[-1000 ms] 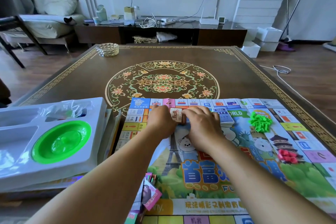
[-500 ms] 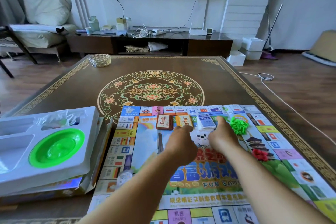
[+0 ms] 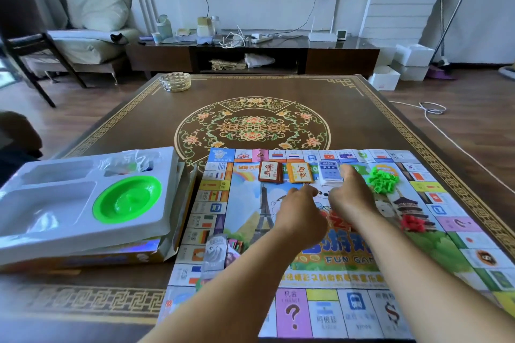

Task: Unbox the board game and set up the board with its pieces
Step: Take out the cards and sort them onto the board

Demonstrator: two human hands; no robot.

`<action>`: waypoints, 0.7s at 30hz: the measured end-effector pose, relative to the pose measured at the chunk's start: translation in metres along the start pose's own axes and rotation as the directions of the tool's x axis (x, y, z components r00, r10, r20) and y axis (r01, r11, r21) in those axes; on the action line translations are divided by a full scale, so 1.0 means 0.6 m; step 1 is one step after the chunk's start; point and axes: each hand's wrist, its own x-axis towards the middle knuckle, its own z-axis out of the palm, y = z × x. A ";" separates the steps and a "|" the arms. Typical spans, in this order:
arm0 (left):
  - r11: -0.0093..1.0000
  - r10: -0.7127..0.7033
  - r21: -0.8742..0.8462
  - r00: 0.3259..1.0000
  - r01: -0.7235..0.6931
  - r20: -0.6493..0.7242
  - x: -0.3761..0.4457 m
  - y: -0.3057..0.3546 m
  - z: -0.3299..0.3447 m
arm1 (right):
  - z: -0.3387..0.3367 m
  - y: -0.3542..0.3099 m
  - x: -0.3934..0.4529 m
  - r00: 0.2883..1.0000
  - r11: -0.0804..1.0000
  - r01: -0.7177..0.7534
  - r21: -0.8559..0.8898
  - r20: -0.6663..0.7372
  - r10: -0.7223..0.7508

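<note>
The colourful game board [image 3: 245, 203] lies unfolded on the near right of the table. Along its far edge three card decks sit in a row: a brown-red deck [image 3: 269, 172], an orange deck [image 3: 301, 172] and a blue-and-white deck [image 3: 329, 172]. My right hand [image 3: 351, 195] reaches to the blue deck, with fingertips touching its right side. Just short of the decks, my left hand [image 3: 299, 217] hovers over the board's middle, loosely curled and holding nothing. A pile of green houses [image 3: 382, 179] and a smaller pile of red pieces [image 3: 412, 224] lie on the board's right part.
A white plastic tray insert [image 3: 69, 203] with a green dish [image 3: 126, 200] and a crumpled plastic bag [image 3: 131, 161] rests on the open box [image 3: 167, 245] at the left. A wrapped packet and loose cards [image 3: 216, 252] lie on the board's left edge. A glass ashtray [image 3: 175, 81] stands at the table's far side.
Both hands have drawn back from the decks they were pressing together. The three decks now stand apart in a row. The right hand moved right to the blue deck.
</note>
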 end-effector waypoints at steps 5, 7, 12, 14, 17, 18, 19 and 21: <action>0.993 -0.070 -0.102 0.995 0.063 -0.068 -0.035 -0.008 -0.021 | 0.015 -0.036 -0.092 0.989 0.962 0.025 0.271 0.131 -0.062; 0.992 -0.084 -0.102 0.992 0.073 -0.100 -0.056 -0.015 -0.034 | 0.023 -0.047 -0.123 0.987 0.936 -0.019 0.352 0.158 -0.040; 0.981 -0.128 0.102 0.947 0.164 -0.296 -0.127 -0.058 -0.082 | 0.045 -0.057 -0.214 0.974 0.956 0.003 0.295 0.214 -0.069; 0.943 -0.222 0.164 0.914 0.290 -0.340 -0.158 -0.076 -0.107 | 0.051 -0.063 -0.250 0.962 0.959 0.004 0.282 0.259 -0.080; 0.872 -0.358 0.247 0.895 0.422 -0.266 -0.189 -0.093 -0.124 | 0.064 -0.070 -0.287 0.935 0.947 -0.046 0.317 0.348 -0.071; 0.860 -0.382 0.267 0.896 0.435 -0.228 -0.195 -0.098 -0.124 | 0.070 -0.073 -0.298 0.928 0.941 -0.061 0.333 0.366 -0.070; 0.853 -0.405 0.266 0.891 0.449 -0.205 -0.199 -0.102 -0.121 | 0.078 -0.073 -0.308 0.926 0.937 -0.074 0.341 0.373 -0.063; 0.844 -0.457 0.209 0.867 0.494 -0.201 -0.193 -0.112 -0.113 | 0.094 -0.075 -0.315 0.932 0.937 -0.085 0.339 0.359 -0.046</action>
